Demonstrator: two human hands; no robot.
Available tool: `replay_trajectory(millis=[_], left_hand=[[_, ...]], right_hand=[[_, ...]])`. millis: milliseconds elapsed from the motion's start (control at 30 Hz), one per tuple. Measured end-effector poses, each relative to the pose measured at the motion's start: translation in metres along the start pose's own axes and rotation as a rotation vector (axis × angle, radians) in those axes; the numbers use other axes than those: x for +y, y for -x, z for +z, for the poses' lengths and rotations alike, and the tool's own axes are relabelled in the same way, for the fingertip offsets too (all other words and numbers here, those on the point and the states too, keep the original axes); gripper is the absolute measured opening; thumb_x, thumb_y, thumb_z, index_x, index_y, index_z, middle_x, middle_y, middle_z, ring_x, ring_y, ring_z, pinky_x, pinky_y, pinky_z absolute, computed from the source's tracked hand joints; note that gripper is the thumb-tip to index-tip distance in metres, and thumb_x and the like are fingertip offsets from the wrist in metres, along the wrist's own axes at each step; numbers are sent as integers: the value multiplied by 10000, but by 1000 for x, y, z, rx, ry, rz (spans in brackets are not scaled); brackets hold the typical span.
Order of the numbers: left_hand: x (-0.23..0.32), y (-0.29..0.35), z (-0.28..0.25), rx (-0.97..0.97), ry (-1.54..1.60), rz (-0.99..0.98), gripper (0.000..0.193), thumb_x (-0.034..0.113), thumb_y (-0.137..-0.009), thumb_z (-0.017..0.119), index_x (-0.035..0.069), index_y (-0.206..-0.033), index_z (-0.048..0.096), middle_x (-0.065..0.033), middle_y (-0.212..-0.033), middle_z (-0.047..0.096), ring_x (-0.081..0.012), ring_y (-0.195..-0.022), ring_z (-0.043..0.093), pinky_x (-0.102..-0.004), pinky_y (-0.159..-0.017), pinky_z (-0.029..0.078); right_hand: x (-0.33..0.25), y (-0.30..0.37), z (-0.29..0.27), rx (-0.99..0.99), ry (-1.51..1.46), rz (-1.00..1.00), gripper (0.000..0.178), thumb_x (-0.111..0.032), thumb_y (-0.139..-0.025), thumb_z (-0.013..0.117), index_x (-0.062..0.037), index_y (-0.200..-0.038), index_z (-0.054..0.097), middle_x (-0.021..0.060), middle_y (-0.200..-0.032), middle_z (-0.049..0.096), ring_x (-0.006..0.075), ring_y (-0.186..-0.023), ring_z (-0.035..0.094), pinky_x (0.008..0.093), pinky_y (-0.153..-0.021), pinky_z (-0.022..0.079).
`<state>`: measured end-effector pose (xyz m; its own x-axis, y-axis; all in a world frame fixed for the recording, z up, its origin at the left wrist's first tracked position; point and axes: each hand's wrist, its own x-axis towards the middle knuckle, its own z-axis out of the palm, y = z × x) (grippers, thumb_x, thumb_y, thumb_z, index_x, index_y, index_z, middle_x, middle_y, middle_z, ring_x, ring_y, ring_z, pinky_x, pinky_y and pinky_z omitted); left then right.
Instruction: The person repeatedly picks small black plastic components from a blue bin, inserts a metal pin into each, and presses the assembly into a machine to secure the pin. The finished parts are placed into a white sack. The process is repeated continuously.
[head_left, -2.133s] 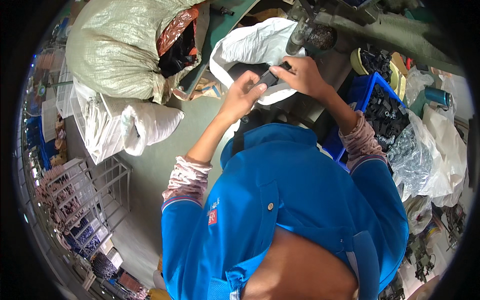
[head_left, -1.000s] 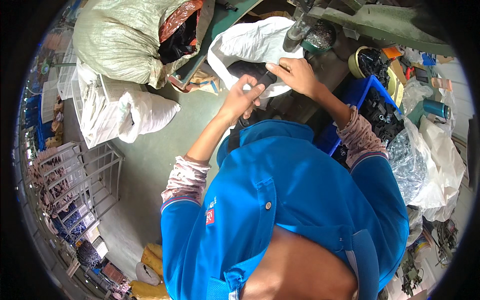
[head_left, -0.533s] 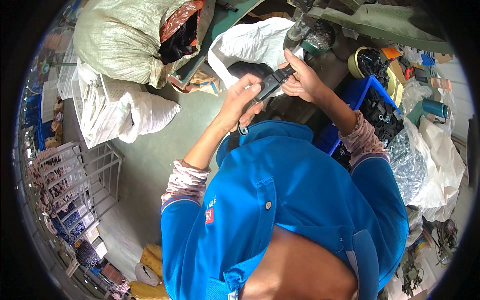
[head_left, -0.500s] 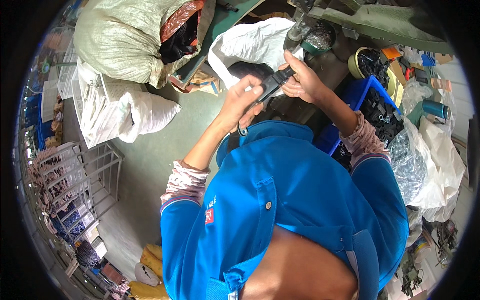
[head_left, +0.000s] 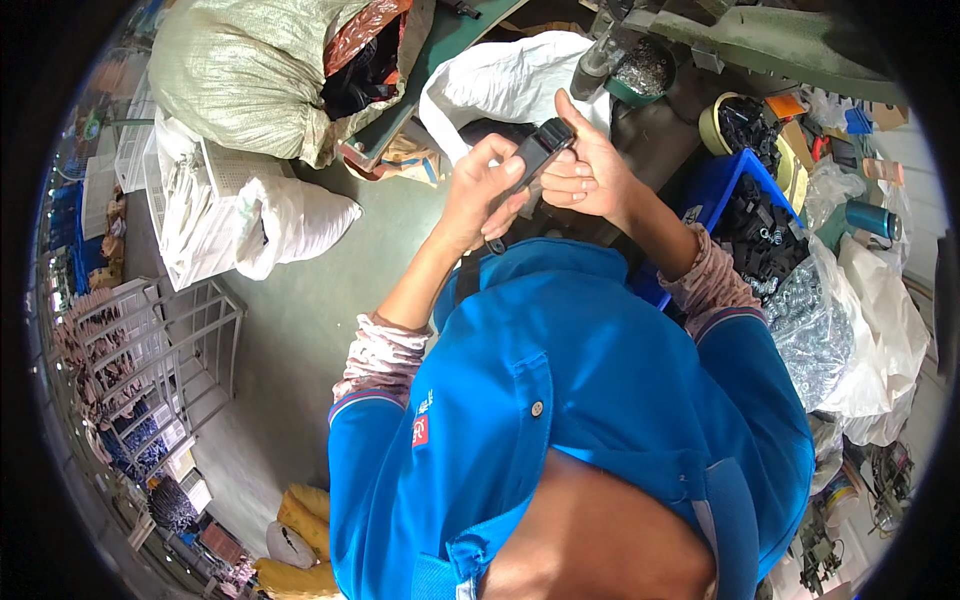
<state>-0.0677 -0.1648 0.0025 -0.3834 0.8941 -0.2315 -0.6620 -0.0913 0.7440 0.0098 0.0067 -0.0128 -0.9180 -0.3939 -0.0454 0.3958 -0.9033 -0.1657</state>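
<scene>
While your left hand (head_left: 482,192) grips the black part (head_left: 537,153) at the near side of the white sack (head_left: 503,76), your right hand (head_left: 594,182) touches its far end; I cannot tell whether it grips.

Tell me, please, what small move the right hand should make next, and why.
Perhaps press the thumb onto the far end of the black part: the left hand holds its nearer portion, while the right hand is at that end, thumb extended.

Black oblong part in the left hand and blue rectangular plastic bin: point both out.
Black oblong part (head_left: 537,156): head view, middle of its body.
Blue rectangular plastic bin (head_left: 724,180): head view, side wall.
</scene>
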Motion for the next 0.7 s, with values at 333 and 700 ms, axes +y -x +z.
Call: replay_trajectory(millis=[333, 700], left_hand=[[10, 6, -22, 106, -552, -81, 177, 242, -922, 595, 114, -1004, 504, 16, -570, 513, -21, -354, 329, -187, -328, 200], [5, 11, -19, 134, -842, 75, 232, 256, -885, 644, 92, -822, 494, 55, -582, 453, -24, -513, 375, -215, -451, 263]], right_hand=[[-31, 20, -2, 467, 1172, -64, 271, -283, -957, 520, -65, -797, 534, -60, -589, 411, 33, -518, 395, 202, -464, 319], [-20, 21, -4, 484, 1308, -231, 196, -222, -885, 636, -28, -874, 610, -24, -685, 546, 53, -592, 480, 210, -515, 385]])
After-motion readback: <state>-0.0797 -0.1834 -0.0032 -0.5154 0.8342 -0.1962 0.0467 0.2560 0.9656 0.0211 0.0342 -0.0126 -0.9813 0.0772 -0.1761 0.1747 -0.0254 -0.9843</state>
